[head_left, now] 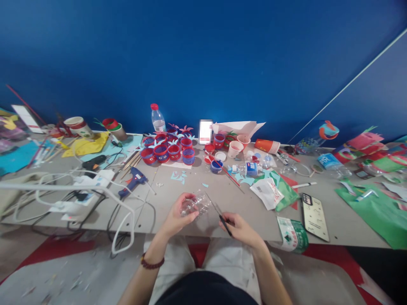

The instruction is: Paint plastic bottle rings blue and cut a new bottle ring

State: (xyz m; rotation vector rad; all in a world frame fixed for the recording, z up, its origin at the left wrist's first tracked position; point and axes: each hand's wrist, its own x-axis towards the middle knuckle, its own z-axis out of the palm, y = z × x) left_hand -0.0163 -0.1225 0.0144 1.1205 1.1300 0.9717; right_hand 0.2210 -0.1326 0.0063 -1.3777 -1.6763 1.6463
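Observation:
A clear, crinkled piece of plastic bottle is held in my left hand, thumb and fingers curled round its side. My right hand grips a pair of scissors with dark handles. Their thin blades point up and to the left, close to the plastic; whether they touch it I cannot tell. Both hands are above the front part of the grey table. Past them lie pale blue paper scraps.
Several painted red and blue cups stand at the back, beside a red-capped bottle. To the left are a blue glue gun and a power strip with looping cables. A phone and a label piece lie right.

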